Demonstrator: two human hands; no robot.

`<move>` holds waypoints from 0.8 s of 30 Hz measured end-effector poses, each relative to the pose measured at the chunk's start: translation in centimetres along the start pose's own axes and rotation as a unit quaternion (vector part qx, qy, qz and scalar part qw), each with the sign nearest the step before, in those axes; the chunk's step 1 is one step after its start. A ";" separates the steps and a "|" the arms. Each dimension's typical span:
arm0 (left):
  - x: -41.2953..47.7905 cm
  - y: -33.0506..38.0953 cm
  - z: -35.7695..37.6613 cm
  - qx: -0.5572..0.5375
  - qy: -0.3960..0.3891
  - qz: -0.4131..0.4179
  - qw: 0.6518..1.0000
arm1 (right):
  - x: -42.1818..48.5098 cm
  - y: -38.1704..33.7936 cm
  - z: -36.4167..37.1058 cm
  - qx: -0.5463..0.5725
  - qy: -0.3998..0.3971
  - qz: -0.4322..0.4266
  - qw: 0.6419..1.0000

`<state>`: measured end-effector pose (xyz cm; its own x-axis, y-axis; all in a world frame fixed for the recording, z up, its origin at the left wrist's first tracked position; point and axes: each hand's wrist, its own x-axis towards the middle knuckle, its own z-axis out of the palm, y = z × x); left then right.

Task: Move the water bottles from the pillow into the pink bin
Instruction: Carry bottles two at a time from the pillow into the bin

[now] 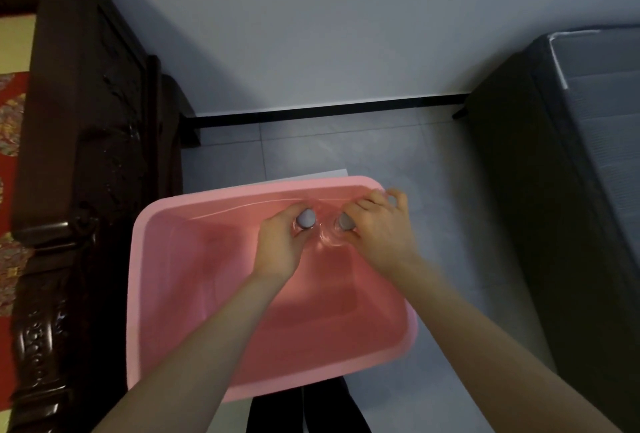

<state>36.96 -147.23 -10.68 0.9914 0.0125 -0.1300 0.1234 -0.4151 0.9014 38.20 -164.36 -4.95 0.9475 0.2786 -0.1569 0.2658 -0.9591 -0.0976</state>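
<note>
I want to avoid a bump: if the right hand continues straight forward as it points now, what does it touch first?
Probably the far wall of the pink bin; the right hand, holding a bottle, is close to it, though depth is unclear.

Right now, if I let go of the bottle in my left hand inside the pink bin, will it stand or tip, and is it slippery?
The bottle looks upright, cap up, in the left hand, so it may stand if set down level. Its clear plastic looks smooth, so probably somewhat slippery. The bin floor seems smooth too; a tipped bottle would likely roll. How full or heavy it is cannot be told.
</note>
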 end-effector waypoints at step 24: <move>-1.0 -0.9 1.4 0.011 0.032 0.014 0.999 | -0.5 -1.5 2.1 0.123 -0.014 0.036 0.992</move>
<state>35.82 -148.14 -11.94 0.9953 0.0579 -0.0774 0.0950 -0.4364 0.8947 36.96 -162.92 -6.80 0.9560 0.2152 -0.1994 0.1433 -0.9357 -0.3224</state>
